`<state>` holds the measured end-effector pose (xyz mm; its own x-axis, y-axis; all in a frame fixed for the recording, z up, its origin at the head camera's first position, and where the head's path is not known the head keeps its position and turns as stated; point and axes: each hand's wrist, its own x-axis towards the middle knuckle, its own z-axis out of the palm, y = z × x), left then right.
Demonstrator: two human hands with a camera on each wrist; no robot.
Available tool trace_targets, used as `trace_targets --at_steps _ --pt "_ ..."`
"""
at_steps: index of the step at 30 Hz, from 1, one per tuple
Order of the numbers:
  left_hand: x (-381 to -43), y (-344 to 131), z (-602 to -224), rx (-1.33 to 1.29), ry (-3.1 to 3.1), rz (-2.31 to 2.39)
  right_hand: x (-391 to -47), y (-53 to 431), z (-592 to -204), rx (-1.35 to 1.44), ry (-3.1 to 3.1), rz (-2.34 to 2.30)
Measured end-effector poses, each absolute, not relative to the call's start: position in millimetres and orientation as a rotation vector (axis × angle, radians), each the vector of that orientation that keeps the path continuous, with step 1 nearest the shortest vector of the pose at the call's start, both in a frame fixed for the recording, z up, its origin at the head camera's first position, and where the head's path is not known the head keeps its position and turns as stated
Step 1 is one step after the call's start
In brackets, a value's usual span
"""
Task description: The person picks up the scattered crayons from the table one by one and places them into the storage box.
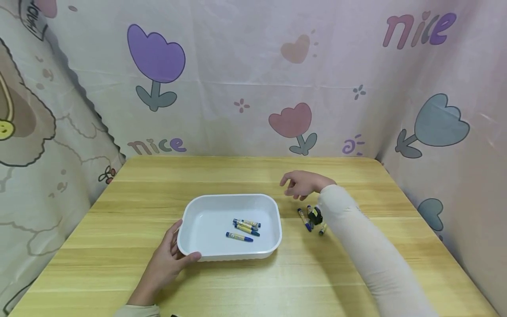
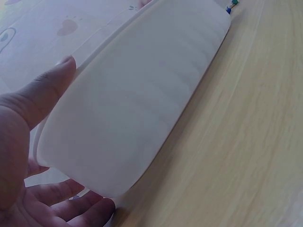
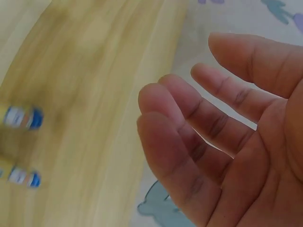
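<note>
A white plastic tray [image 1: 206, 242] stands on the table, with several yellow-wrapped crayons [image 1: 239, 237] lying in its right half. My left hand [image 1: 168, 255] grips the tray's near left corner. In the left wrist view its thumb [image 2: 52, 90] lies along the rim while the fingers [image 2: 80, 205] bend around the outer wall. My right hand [image 1: 304, 184] hovers beyond the tray's far right corner, its fingers loosely bent and holding nothing. Below that wrist, more crayons [image 1: 304, 219] lie on the table, partly covered by the sleeve; two crayons [image 3: 19, 118] also show blurred in the right wrist view.
The wooden table [image 1: 222, 290] reaches back to a patterned curtain [image 1: 233, 57], which also hangs along both sides. A small black object [image 1: 315, 215] is at my right wrist, over the loose crayons.
</note>
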<state>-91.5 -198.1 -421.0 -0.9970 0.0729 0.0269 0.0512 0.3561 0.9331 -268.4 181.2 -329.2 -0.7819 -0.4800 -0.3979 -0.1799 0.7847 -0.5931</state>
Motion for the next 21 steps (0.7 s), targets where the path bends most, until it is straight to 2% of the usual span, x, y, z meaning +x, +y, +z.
trace_targets --at_steps 21 --pt "-92.9 -196.9 -422.0 0.112 2.546 1.81 -261.4 237.9 -362.5 -0.328 2.381 -0.713"
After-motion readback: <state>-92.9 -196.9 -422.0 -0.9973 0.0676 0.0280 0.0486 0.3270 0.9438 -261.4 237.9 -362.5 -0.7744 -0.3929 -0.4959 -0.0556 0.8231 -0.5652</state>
